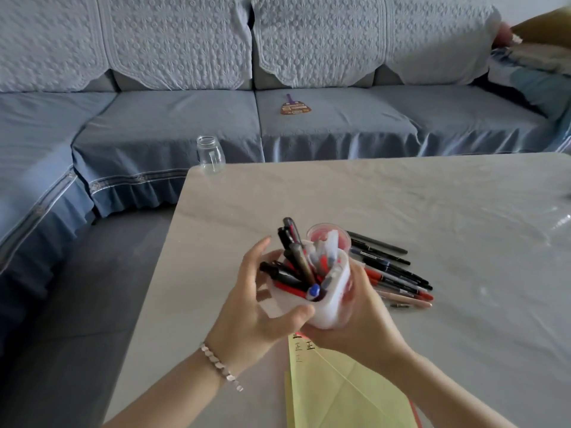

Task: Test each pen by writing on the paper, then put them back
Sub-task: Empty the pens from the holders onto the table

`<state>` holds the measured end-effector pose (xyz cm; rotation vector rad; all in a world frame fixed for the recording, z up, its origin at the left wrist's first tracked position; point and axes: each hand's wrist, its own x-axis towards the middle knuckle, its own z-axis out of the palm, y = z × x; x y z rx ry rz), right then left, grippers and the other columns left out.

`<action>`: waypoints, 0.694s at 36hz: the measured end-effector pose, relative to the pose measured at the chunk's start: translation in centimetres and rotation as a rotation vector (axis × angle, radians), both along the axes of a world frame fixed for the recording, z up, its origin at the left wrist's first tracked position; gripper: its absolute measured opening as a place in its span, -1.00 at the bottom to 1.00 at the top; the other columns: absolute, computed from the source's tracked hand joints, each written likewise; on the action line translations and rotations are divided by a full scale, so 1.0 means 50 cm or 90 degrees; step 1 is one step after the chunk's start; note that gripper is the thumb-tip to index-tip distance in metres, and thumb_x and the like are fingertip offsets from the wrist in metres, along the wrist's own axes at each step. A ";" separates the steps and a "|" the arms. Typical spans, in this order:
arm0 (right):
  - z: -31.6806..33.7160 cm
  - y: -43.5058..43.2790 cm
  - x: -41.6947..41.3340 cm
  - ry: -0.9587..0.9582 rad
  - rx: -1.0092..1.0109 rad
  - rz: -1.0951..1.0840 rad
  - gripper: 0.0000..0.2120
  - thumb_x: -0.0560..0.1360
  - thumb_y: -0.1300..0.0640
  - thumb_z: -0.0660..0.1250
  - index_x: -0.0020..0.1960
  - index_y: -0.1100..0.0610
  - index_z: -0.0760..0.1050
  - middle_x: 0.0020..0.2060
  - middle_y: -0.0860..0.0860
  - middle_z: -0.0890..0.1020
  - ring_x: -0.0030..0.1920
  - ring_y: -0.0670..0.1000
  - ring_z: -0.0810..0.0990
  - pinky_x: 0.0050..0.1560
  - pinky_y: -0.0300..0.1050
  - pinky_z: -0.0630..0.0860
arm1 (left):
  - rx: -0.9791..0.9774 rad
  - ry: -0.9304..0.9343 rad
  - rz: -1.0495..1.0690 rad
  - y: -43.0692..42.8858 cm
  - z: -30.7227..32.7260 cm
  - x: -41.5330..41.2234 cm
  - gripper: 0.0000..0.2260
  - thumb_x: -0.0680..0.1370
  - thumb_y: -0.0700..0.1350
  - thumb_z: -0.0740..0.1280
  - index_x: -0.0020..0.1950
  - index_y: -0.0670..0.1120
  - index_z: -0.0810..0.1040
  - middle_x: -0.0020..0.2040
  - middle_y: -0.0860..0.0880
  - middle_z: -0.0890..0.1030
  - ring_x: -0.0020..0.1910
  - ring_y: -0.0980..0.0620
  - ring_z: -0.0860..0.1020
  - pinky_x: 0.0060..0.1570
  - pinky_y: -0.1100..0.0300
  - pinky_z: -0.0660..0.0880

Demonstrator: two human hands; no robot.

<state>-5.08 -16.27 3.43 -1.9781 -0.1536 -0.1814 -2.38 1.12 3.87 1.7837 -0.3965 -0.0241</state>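
A white pen holder [329, 299] full of black, red and blue pens [293, 267] is lifted above the table, tilted toward me. My left hand [262, 307] grips its left side, thumb on the front wall. My right hand [361, 322] cups it from the right and underneath. Several loose pens [392, 273] lie in a row on the table just right of the holder. Yellow paper [340, 390] with a few written marks lies below my hands, partly hidden by my right wrist.
The grey table [401, 196] has its left edge near my left hand. A clear glass jar [211, 154] stands at its far left corner. Behind is a blue sofa [185, 118] with a small hand fan [295, 106]. Clear plastic [559, 223] lies at the right.
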 end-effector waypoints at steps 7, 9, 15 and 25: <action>0.015 -0.170 -0.047 0.104 -0.317 -0.160 -0.05 0.07 0.04 0.59 0.36 -0.14 0.21 0.02 -0.22 0.38 0.08 -0.04 0.43 0.00 -0.17 0.37 | 0.344 -0.113 -0.012 -0.015 -0.151 0.037 -0.21 0.39 0.48 -0.20 0.43 0.03 0.22 0.42 0.14 0.21 0.38 0.27 0.15 0.39 0.20 0.14; 0.031 -0.213 -0.036 0.124 -0.419 -0.178 -0.07 0.10 0.01 0.56 0.38 -0.08 0.20 0.07 -0.14 0.39 0.12 0.01 0.41 0.07 -0.14 0.34 | 0.421 -0.134 -0.008 -0.021 -0.193 0.044 -0.12 0.35 0.48 -0.30 0.44 -0.01 0.25 0.45 0.08 0.20 0.40 0.21 0.08 0.42 0.10 0.10; 0.049 -0.297 0.045 0.207 -0.745 -0.145 -0.07 0.18 -0.11 0.46 0.43 -0.05 0.08 0.24 0.03 0.38 0.26 0.07 0.34 0.25 -0.13 0.22 | 0.593 -0.134 -0.032 -0.022 -0.267 0.033 -0.22 0.40 0.43 -0.34 0.43 0.09 0.24 0.45 0.07 0.24 0.47 0.21 -0.10 0.37 0.27 -0.16; 0.074 -0.303 0.151 0.282 -0.988 -0.033 -0.10 0.24 -0.10 0.47 0.44 0.02 0.07 0.17 0.10 0.41 0.18 0.08 0.40 0.23 -0.06 0.30 | 0.632 -0.170 0.012 -0.017 -0.296 0.030 -0.45 0.55 0.29 -0.17 0.28 0.03 0.40 0.30 -0.02 0.49 0.47 0.22 -0.15 0.34 0.19 -0.04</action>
